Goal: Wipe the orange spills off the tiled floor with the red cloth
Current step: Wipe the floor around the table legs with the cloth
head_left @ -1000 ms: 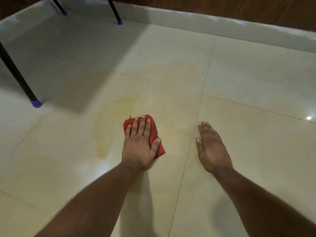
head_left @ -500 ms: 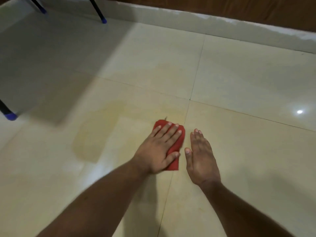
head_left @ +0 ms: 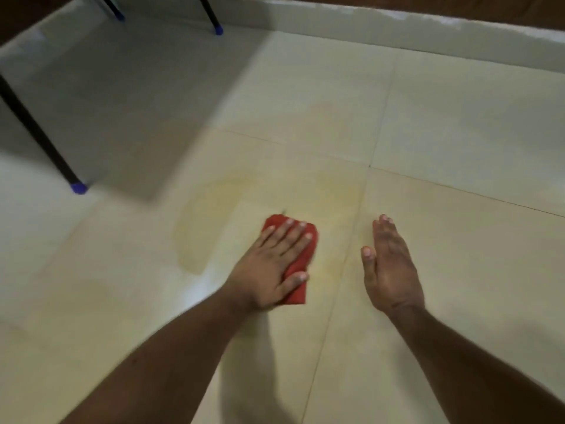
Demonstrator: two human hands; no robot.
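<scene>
A: Where was the cloth (head_left: 301,261)?

B: It lay flat on the floor (head_left: 458,255), pinned under the left hand (head_left: 273,264). The fingers were stretched out straight across it and the thumb pressed on its near edge.

A: And the right hand (head_left: 389,267)?

B: It rested palm-down on the next tile, fingers straight and together, holding nothing. A grout line ran between the two hands, which were apart.

A: Was the spill (head_left: 201,231) still there?

B: A pale orange film spread just left of the cloth and beyond it, and fainter yellow streaks showed between the cloth and the grout line.

A: Anything else?

B: Dark legs with blue caps (head_left: 78,188) stood at the far left, casting a shadow.
</scene>
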